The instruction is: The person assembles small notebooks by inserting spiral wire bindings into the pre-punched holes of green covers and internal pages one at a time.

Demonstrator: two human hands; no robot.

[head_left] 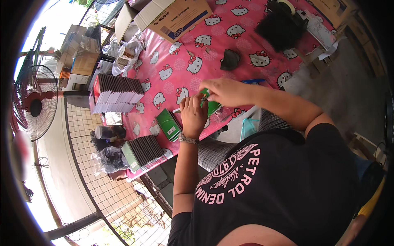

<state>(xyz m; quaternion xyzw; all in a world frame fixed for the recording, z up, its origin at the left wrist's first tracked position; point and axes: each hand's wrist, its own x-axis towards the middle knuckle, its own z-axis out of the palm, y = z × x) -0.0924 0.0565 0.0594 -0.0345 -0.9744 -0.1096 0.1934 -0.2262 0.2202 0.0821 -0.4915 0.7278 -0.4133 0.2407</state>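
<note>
My left hand, with a metal-band watch on its wrist, is closed on a green notebook at the table's near edge. My right hand meets it from the right, its fingers pinched at the notebook's upper edge by the left fingertips. Both hands cover much of the notebook, and the exact finger contact is hard to make out. Just left of my left hand lies another green notebook. A stack of green notebooks with dark bindings stands farther left, at the table's edge.
A taller notebook stack stands at the left. On the pink patterned tablecloth are a cardboard box, a black curved piece, a black bristly bundle and a blue object. A fan stands far left.
</note>
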